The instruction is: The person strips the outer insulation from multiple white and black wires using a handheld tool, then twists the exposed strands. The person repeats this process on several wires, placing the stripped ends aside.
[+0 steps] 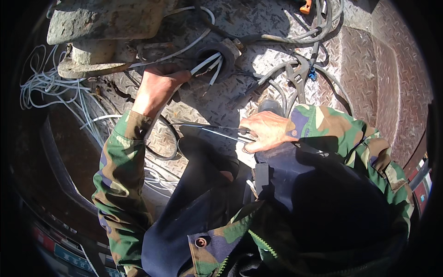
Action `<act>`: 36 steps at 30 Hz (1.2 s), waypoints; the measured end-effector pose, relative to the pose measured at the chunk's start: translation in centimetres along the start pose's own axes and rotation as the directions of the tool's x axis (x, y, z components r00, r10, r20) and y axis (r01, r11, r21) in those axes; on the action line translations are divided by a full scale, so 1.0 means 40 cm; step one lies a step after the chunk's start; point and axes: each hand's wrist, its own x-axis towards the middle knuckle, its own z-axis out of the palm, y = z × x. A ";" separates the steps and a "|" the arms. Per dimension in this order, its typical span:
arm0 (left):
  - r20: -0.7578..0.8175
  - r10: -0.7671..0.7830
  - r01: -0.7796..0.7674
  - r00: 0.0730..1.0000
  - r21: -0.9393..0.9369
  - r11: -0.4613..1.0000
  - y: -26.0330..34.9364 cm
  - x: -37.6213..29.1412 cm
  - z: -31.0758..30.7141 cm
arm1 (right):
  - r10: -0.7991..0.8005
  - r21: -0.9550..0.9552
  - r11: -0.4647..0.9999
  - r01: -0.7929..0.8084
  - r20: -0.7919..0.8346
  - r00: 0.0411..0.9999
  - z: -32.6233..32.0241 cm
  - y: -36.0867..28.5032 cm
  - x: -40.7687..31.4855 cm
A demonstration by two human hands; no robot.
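My left hand (166,81) grips a white cable (206,64) where it meets a dark metal ring (226,65). Several pale cable ends stick out at the ring's opening. My right hand (264,131) is closed on a pair of scissors (221,131), whose long blades point left; its fingers are around the handle end. An adjustable wrench (298,78) lies on the diamond-plate metal floor (207,109), above my right hand. A dark cable loop (174,138) hangs between my left forearm and the scissor tips.
Tangled white cord (52,83) lies at the left beside a heavy, weathered metal fitting (104,24). Grey cables (294,39) cross the upper right, near an orange object (306,7). A raised metal step (384,79) stands at the right. My knees are close below the hands.
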 end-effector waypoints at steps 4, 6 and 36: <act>0.003 0.018 -0.018 1.000 -0.006 1.000 0.002 -0.008 -0.002 | -0.020 0.004 1.000 0.020 0.021 1.000 -0.005 0.001 0.005; -0.027 -0.003 0.002 1.000 -0.054 0.999 -0.013 -0.019 -0.009 | -0.038 0.048 0.998 0.038 0.006 0.999 -0.007 0.005 -0.002; -0.182 -0.179 -0.030 0.967 -0.778 0.628 -0.356 -0.243 0.038 | -0.074 0.202 0.976 0.075 -0.013 0.997 -0.020 -0.086 0.071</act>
